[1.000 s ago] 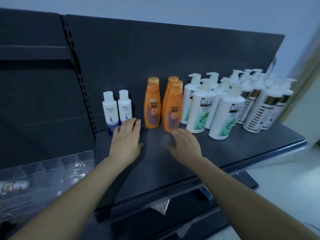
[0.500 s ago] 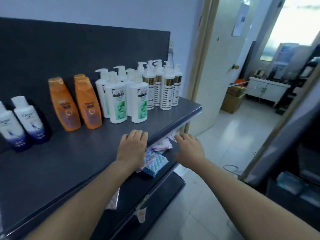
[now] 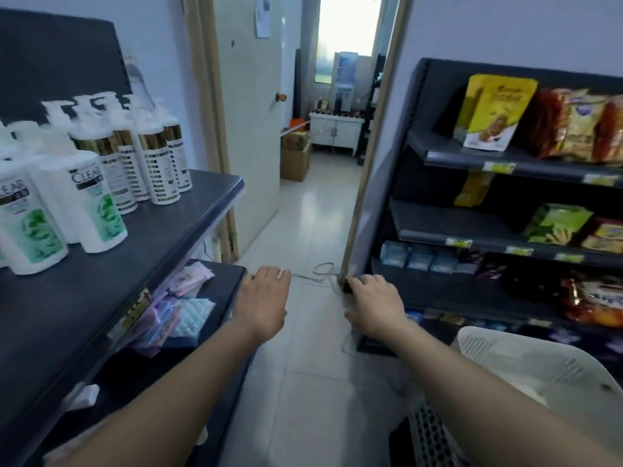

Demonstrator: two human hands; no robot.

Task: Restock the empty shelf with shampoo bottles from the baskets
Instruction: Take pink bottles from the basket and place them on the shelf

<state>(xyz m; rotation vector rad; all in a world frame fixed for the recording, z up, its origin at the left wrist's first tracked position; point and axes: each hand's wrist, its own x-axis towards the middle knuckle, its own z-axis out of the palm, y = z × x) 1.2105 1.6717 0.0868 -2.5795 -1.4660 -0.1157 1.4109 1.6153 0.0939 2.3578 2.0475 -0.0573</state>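
Two hands reach out ahead of you in the head view, both palm down over the pale floor of the aisle, and both empty. Your left hand has its fingers loosely spread beside the corner of the lower shelf; your right hand is likewise slack and open, holding nothing.

The dark shelf on your left carries the shampoo bottles — white pump bottles with green labels nearest you, and gold-banded white bottles behind them toward the shelf's far end. A white basket sits at your lower right, its contents out of sight. Beyond it stands a snack rack — well apart from the bottles.
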